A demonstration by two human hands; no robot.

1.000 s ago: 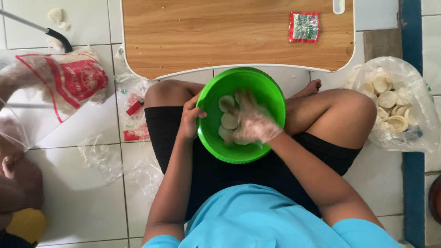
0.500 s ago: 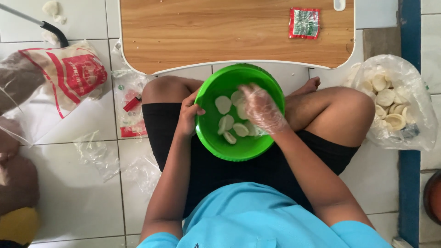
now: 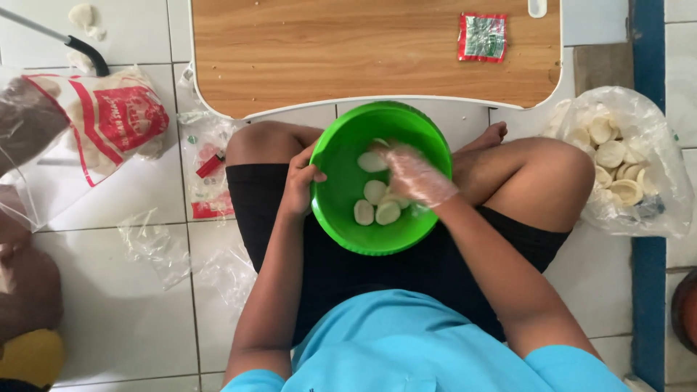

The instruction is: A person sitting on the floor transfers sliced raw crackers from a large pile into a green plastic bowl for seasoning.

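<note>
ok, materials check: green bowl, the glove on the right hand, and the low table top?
Green bowl: looks like moulded plastic, glossy, with an even bright colour and a soft sheen on the wall.
Glove on the right hand: thin clear plastic film, wrinkled and see-through.
Table top: wood-grain surface with a white rounded edge, probably laminate over board; solid wood can't be ruled out.

Green bowl (image 3: 341,196), pale, perhaps dough, rounds (image 3: 375,191)

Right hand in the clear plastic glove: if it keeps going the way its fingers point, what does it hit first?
Most likely the pale oval dough pieces just beyond the gloved right hand in the round green plastic bowl, then the bowl's left wall near the left hand. Depth is unclear.
</note>
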